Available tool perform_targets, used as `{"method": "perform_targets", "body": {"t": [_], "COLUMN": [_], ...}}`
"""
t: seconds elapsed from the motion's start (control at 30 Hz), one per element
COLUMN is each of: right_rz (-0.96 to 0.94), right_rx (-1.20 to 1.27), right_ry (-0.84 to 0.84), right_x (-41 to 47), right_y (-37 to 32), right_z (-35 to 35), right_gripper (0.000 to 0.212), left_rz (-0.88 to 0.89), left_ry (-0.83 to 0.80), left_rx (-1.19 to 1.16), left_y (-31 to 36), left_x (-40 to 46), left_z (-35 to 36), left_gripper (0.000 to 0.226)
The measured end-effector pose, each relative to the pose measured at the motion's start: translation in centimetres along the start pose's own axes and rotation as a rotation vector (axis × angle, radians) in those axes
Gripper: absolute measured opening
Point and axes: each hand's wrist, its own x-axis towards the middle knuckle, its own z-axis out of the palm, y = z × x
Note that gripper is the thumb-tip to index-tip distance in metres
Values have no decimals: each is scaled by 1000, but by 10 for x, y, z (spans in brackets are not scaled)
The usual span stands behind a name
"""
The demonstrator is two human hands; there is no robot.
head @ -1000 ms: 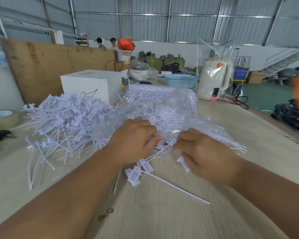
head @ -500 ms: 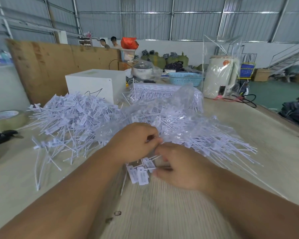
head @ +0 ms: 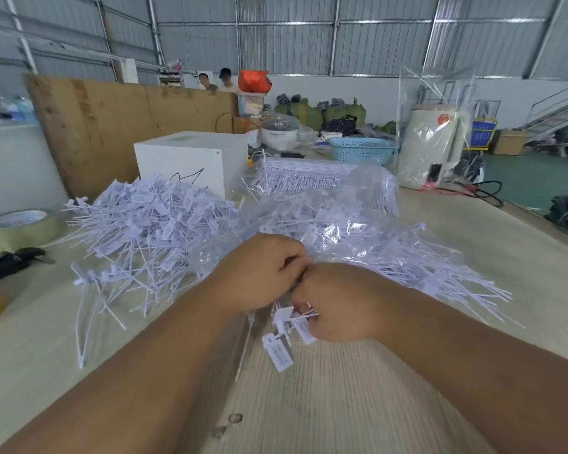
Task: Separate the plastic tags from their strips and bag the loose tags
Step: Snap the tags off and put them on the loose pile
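Pale wooden bench (head: 358, 404), viewed from the head camera. A brown plywood board (head: 128, 126) stands upright along its far left edge. In front of the board sits a white box (head: 191, 158) bearing a black scribble. A heap of loose white plastic tags (head: 145, 231), each with a long thin tail, covers the bench left of centre. Beside it, at centre and right, lies a crumpled clear plastic bag (head: 358, 231) filled with more white tags, whose tails fan out toward the right. Behind the bag rest uncut white tag strips in clear wrap (head: 309, 178), with a pale blue perforated basket (head: 361, 149) farther back. At the left edge lie a roll of tan packing tape (head: 17, 229) and, just in front of it, a black-handled tool (head: 10, 262).

The two hands meet at the near edge of the bag, knuckles touching. Left hand (head: 259, 273): fingers curled downward into a fist at the bag's edge; what they hold is hidden. Right hand (head: 338, 303): fingers curled, pinching a small cluster of white tags (head: 286, 332) that hangs below the hand, just above the bench; the lowest tag shows a rectangular printed label. Two people stand behind the plywood board in the distance.
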Motion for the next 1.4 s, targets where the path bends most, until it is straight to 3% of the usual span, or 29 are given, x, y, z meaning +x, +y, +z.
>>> {"method": "perform_targets", "body": {"t": [0.1,0.2,0.4,0.5,0.67,0.77,0.9,1.0,1.1,1.2,1.3,1.4], "right_rz": [-26,-30,63,98,98,86,103,94,82,109,160,165], "right_rx": [-42,-73,-111,-55,64,125,140,128,115,187,260,230], "right_ry": [38,156,464,486,384,421,421,378,425,494,513,497], "right_x": [1,-3,-8,-5,-3,-8,-13,-12,-13,-15,-16,-17], "right_y": [0,6,19,27,37,37,38,36,36,37,38,38], "right_z": [3,10,-1,-6,-5,-6,-7,-8,-9,-9,-7,-5], "right_gripper": [8,24,17,14,19,11,7,15,13,14,19,21], "left_rz": [7,14,118,107,-69,-186,-365,-344,-199,2,5,-91], "left_ry": [12,52,437,496,473,376,263,322,469,518,327,116], "left_rx": [-2,-43,60,100,16,34,133,173,175,158,157,106], "left_y": [1,2,6,4,-8,-15,-19,-15,-10,-7,-4,-8], "left_x": [0,0,-1,-1,0,0,1,2,1,1,1,-1], "left_z": [0,-3,-16,-19,-24,-29,-31,-27,-26,-28,-24,-19], "left_gripper": [31,31,32,31,32,42,28,20,10,24,28,9]}}
